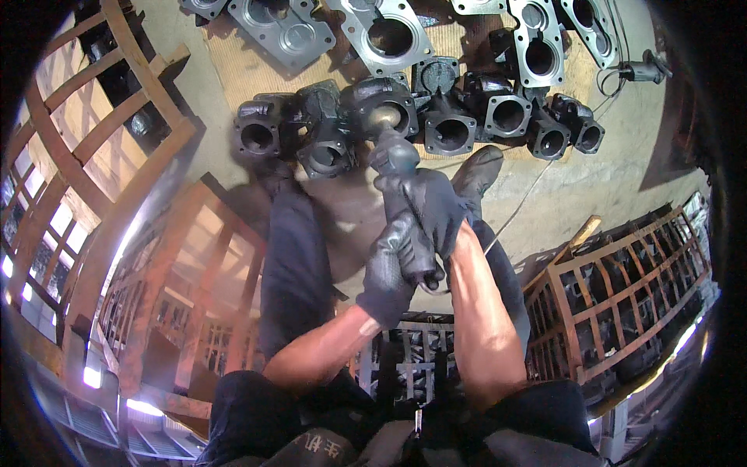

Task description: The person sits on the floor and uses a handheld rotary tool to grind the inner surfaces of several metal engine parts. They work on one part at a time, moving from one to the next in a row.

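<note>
Both my hands wear dark gloves and are closed around a dark, cylindrical corded power tool (pixel 421 255) that looks like a grinder. My right hand (pixel 442 204) grips its front part. My left hand (pixel 387 261) wraps the rear from the left side. The tool's nose points away from me, toward the round bore of a black metal casting (pixel 377 97) on the floor. A bright patch shows inside that bore; whether the tip touches the metal I cannot tell.
More flanged black castings (pixel 449 135) stand in a row on cardboard (pixel 218 70). Beyond lie castings with machined silver faces (pixel 387 31). A second corded tool (pixel 643 71) rests at far right. Rusty metal racks (pixel 572 311) flank me, and a cable (pixel 520 204) crosses the floor beside my right foot (pixel 478 167).
</note>
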Demonstrator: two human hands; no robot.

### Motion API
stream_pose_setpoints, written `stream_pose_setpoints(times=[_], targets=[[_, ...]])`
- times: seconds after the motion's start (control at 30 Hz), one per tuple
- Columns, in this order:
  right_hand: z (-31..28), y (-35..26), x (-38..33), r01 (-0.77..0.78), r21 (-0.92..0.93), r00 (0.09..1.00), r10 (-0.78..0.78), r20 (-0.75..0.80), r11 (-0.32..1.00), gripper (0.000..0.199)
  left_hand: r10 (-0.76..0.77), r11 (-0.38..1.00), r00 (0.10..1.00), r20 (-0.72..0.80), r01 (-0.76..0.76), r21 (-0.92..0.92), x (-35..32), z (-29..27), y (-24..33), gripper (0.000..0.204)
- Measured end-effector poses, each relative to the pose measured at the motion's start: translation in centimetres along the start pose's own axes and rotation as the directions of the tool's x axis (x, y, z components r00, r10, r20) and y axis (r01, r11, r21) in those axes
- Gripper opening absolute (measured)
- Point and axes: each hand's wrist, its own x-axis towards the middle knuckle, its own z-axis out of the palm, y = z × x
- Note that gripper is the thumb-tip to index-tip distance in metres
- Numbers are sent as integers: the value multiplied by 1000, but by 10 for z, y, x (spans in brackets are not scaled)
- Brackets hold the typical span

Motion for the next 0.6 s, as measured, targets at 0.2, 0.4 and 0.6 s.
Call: stream_pose_setpoints(times=[0.2,0.4,0.6], targets=[[5,11,-5,402,-397,882,-465,-74,825,18,10,1000,995,-96,-10,1,-9,14,-1,14],[5,-5,1,-29,71,999,32,-34,997,17,-21,996,995,102,29,-81,2,-18,2,17],[3,-8,-15,256,-229,955,-282,-91,939,21,-10,996,997,77,17,-89,-3,-23,-5,25]])
